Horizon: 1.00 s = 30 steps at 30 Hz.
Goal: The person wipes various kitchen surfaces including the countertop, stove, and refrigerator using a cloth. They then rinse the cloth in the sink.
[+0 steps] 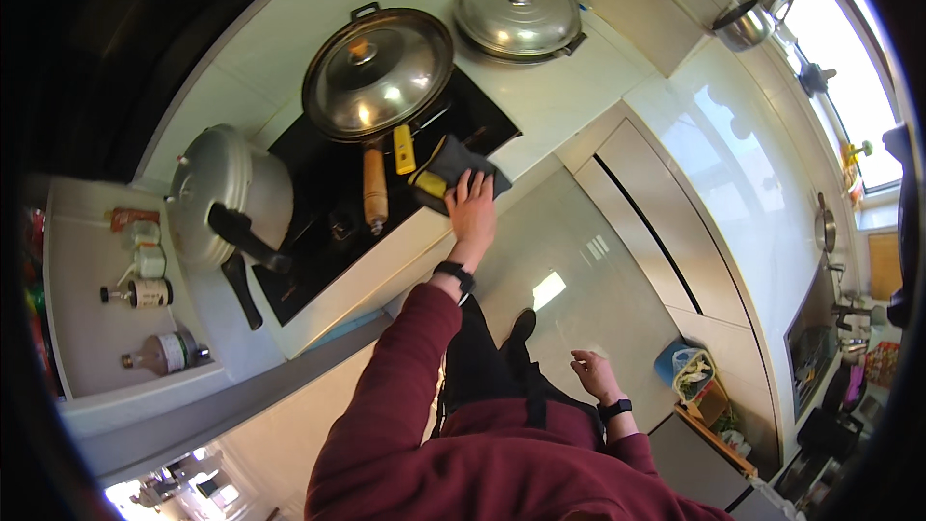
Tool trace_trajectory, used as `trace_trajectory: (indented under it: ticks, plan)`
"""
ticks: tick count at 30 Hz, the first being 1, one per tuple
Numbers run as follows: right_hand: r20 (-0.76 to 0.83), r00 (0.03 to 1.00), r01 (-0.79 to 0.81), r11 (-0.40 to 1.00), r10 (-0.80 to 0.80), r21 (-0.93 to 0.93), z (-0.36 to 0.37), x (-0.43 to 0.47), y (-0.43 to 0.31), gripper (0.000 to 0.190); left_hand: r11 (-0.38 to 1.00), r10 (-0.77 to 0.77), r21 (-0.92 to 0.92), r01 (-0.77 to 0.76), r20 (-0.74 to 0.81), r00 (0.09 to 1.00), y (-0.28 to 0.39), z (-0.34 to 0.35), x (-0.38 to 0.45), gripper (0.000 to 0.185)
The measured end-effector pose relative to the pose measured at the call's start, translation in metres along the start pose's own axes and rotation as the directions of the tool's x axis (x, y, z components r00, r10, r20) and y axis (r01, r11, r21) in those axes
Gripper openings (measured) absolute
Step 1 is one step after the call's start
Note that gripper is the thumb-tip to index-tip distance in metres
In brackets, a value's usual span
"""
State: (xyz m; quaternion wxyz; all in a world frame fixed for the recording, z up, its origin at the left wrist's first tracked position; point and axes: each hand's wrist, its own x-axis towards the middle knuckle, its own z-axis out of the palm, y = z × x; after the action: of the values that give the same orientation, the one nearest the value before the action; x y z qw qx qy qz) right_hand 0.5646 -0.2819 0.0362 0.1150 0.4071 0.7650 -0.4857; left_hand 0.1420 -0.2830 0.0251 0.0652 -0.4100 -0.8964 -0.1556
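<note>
My left hand (474,208) rests on a folded dark grey cloth (463,163) with a yellow patch, its fingers pressed over it. The cloth lies at the front right of the black glass cooktop (477,112), and what is under it is hidden. Just left of it, a yellow handle (404,150) sticks out by a lidded wok (383,87) with a wooden handle (375,188). Low at my right side hangs my right hand (597,376), empty, fingers loosely bent and apart.
A pressure cooker (253,181) with black handles stands left of the cooktop. Another lidded pan (517,14) sits at the back right. Bottles (163,354) and jars fill a recess at left. A waste bin (680,369) stands on the floor near the right-hand cabinets (665,202).
</note>
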Motion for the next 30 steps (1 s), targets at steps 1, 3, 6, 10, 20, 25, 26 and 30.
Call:
trace_trajectory:
  ticks: [1,3,6,10,20,25,26,30]
  plan:
    - [-0.035,0.999,0.006,1.000,-0.005,0.022,0.000,-0.004,0.003,0.030,0.999,0.030,-0.029,-0.030,-0.001,1.000,0.014,0.010,0.019,0.036]
    - [-0.093,0.995,-0.026,0.997,0.033,0.077,0.000,-0.015,0.010,0.030,0.990,0.073,-0.126,-0.069,0.024,0.997,0.042,0.030,0.055,0.038]
    - [-0.119,0.984,-0.122,0.990,0.130,0.077,-0.001,-0.037,0.024,0.029,0.951,0.197,-0.244,-0.191,0.000,0.980,0.072,0.055,0.104,0.037]
    - [-0.141,0.970,-0.186,0.978,0.198,0.091,0.007,-0.064,0.040,0.029,0.895,0.338,-0.325,-0.306,0.046,0.940,0.089,0.068,0.140,0.039]
    - [-0.099,0.993,-0.051,0.997,0.056,0.050,0.002,-0.014,0.035,0.030,0.848,0.449,-0.374,-0.375,0.133,0.884,-0.022,-0.014,-0.018,0.046]
    - [-0.111,0.991,0.073,0.997,-0.072,0.003,-0.018,0.015,0.020,0.029,0.913,0.199,-0.396,-0.096,0.228,0.953,-0.098,-0.076,-0.113,0.048]
    - [-0.096,0.993,0.076,0.997,-0.076,-0.006,-0.021,0.017,0.017,0.029,0.915,0.108,-0.403,0.002,0.249,0.963,-0.108,-0.087,-0.130,0.049]
    - [-0.076,0.984,0.167,0.984,-0.163,0.057,-0.035,0.026,-0.001,0.030,0.815,-0.273,-0.432,0.387,0.303,0.913,-0.126,-0.126,-0.160,0.037]
